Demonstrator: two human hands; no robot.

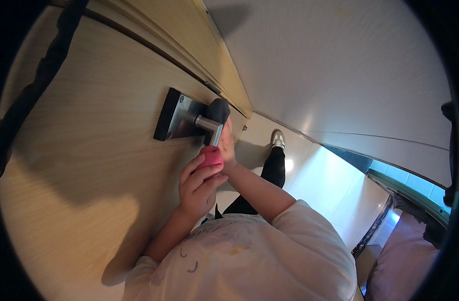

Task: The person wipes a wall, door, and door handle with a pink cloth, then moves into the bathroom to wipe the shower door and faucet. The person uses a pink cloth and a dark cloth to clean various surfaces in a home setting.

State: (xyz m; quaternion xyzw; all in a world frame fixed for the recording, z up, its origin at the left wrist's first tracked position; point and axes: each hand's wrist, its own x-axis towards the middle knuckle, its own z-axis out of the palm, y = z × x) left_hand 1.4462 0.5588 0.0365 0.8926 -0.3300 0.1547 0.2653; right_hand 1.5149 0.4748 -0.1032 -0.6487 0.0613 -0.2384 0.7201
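Note:
A metal lever door handle (213,129) projects from a steel plate (186,117) with dark edges, on a light wood-grain door (97,113). My left hand (197,186) grips a folded pink cloth (211,158) around the lever's free end. On the lever's other side is my right hand (226,145), partly hidden by the handle. At its fingertips a dark grey cloth or pad (218,109) lies close to the plate; whether the fingers grip it is hidden.
A wooden door frame (229,67) meets a pale wall panel (334,67). Below are light floor tiles (327,180) and my shoe (278,139). To the lower right, a pinkish cover (402,259) stands near a greenish sill (410,192). A dark strap (45,75) hangs at the left.

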